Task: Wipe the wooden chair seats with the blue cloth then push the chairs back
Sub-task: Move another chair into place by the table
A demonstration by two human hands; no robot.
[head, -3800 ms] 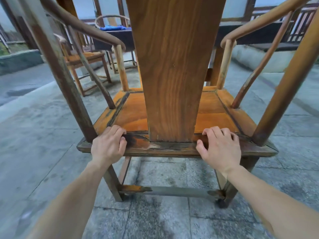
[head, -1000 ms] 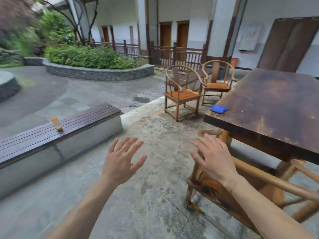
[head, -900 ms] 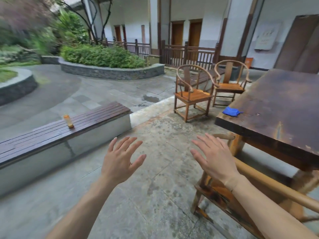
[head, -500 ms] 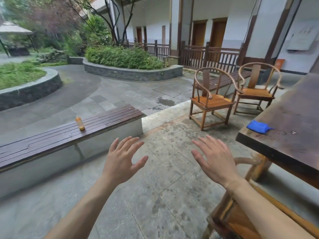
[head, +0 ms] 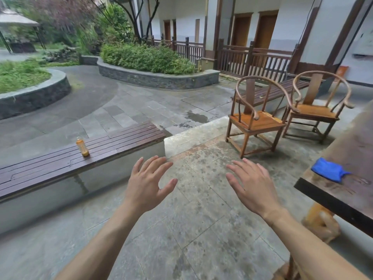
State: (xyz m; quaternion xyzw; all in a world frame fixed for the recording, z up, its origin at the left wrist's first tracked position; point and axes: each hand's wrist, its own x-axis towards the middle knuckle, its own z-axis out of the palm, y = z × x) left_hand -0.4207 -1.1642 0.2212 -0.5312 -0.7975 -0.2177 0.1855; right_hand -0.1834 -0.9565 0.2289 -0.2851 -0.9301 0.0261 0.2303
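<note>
Both of my hands hover in front of me over the stone floor, fingers spread and holding nothing: my left hand (head: 149,183) and my right hand (head: 252,184). The blue cloth (head: 328,172) lies crumpled on the near corner of the dark wooden table (head: 347,190), to the right of my right hand. Two wooden round-backed chairs stand farther off: the nearer chair (head: 255,121) and a second chair (head: 316,112) to its right. Only a sliver of another chair (head: 288,271) shows at the bottom right, beneath the table.
A long wooden bench (head: 60,164) on a concrete base runs along the left, with an orange bottle (head: 82,147) standing on it. Stone planters with shrubs (head: 157,77) and a wooden railing (head: 256,59) lie beyond. A carved table leg (head: 321,221) stands at right.
About four seconds ago both hands gripped a chair seat's back edge; they have let go. Over the last second my view turned left, so the table and cloth slid right.
</note>
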